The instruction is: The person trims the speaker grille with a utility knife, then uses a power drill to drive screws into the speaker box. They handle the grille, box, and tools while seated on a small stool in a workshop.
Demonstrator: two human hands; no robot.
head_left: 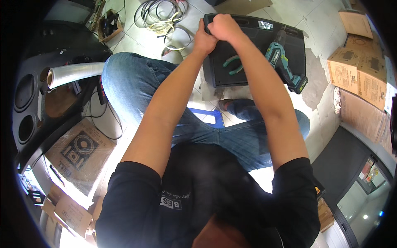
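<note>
Both my hands meet at the far left corner of a black box-shaped case [219, 76] on the floor before me. My left hand [204, 40] is closed at that corner, its thumb pointing up along the edge. Closed just to its right is my right hand [225, 28], bent over the case's rim. What the fingers grip is hidden. On the case lie pliers with green handles [234, 71], partly covered by my right forearm. A teal and black cordless drill [282, 64] rests on the case's right side, its bit pointing away from me.
Coiled cable or strip [154, 18] lies on the tiles beyond the case's left side. Cardboard boxes [359, 74] line the right. A roll of clear wrap [78, 74] and a black speaker cabinet [25, 89] are on the left. Between my legs is a blue flat frame [219, 120].
</note>
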